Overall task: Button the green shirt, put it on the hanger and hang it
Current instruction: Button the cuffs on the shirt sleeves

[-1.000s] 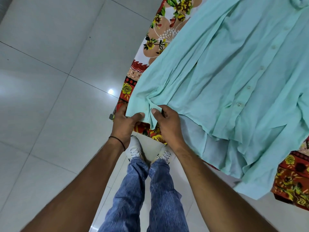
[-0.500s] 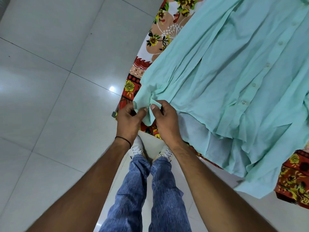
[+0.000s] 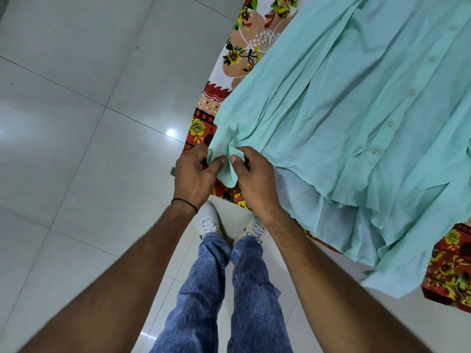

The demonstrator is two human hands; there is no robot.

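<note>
Left hand (image 3: 195,175): pinching sleeve cuff (image 3: 224,164).
Right hand (image 3: 254,178): pinching same cuff, just beside left.
Green shirt (image 3: 344,128): spread beyond the hands on floral sheet (image 3: 244,59).

The green shirt (image 3: 356,128) is cut off (collar end) at the top-right edge.

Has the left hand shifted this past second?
Yes, slightly: gripping the shirt, the left hand has crept toward the yellow rose and closer to the right hand.

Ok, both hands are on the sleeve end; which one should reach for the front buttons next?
Likely the right. The right hand pinches the sleeve end on the side nearer the button row; the left hand grips its far side.
</note>
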